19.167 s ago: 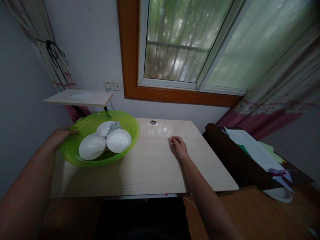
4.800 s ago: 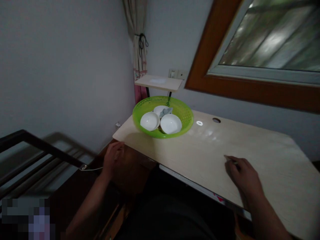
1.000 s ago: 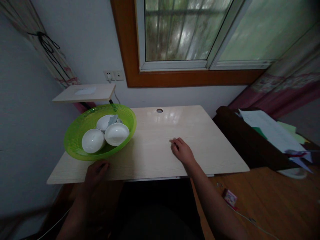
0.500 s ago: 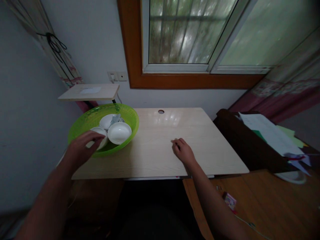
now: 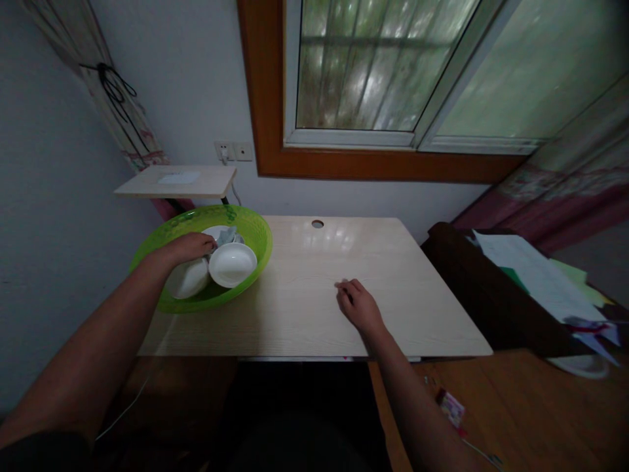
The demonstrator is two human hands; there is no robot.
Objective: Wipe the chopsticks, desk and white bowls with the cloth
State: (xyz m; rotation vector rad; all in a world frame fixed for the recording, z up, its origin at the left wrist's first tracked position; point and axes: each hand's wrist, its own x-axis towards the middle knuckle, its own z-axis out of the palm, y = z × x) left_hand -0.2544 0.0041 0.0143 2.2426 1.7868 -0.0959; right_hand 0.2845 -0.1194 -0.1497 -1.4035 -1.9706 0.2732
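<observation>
My left hand (image 5: 189,247) reaches into a green plastic basket (image 5: 160,246) at the left of the desk (image 5: 295,314). Its curled fingertips sit where the left white bowl (image 5: 187,280) and the back white bowl (image 5: 212,231) meet; what they grip is hidden. A third white bowl (image 5: 232,265) lies just right of the fingers. Crumpled grey-blue cloth or paper (image 5: 227,236) rests at the back bowl. My right hand (image 5: 361,308) lies on the desk, fingers curled in a pinch. Something tiny and pale may be at its fingertips, too small to name.
A small raised shelf (image 5: 196,181) stands behind the basket, below wall sockets (image 5: 233,151). A dark brown piece of furniture (image 5: 472,288) with papers (image 5: 535,269) is at the right. A small pink box (image 5: 451,408) and a cable lie on the floor.
My left hand has risen from the desk's front edge, passed over the left bowl and gone deeper into the basket between the bowls. My right hand has stayed nearly still.
</observation>
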